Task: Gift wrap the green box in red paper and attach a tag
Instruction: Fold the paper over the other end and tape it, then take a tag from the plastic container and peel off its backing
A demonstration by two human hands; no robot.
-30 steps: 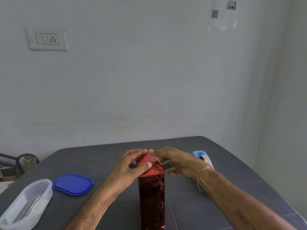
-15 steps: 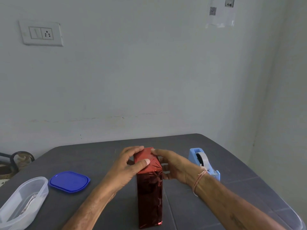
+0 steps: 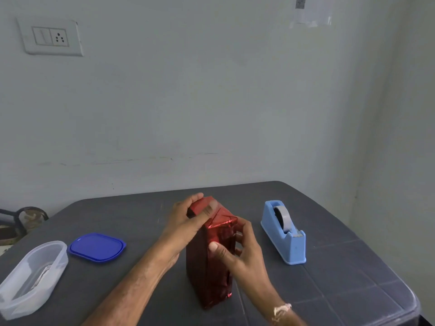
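Observation:
The box wrapped in shiny red paper (image 3: 209, 271) stands upright on the dark grey table (image 3: 341, 290), none of its green surface showing. My left hand (image 3: 186, 222) grips the top left edge, fingers curled over the far side and thumb pressing on the folded top flap. My right hand (image 3: 237, 252) holds the box's right side lower down, thumb on the front face and fingers wrapped round the right face. A tag is not visible.
A light blue tape dispenser (image 3: 284, 231) stands to the right of the box. A blue lid (image 3: 96, 247) and a clear plastic container (image 3: 30, 276) with something pale inside lie at the left. The table's rounded edge runs along the right.
My right hand has slid from the top of the box down to its right side. The box has turned slightly. My left hand stays on the top.

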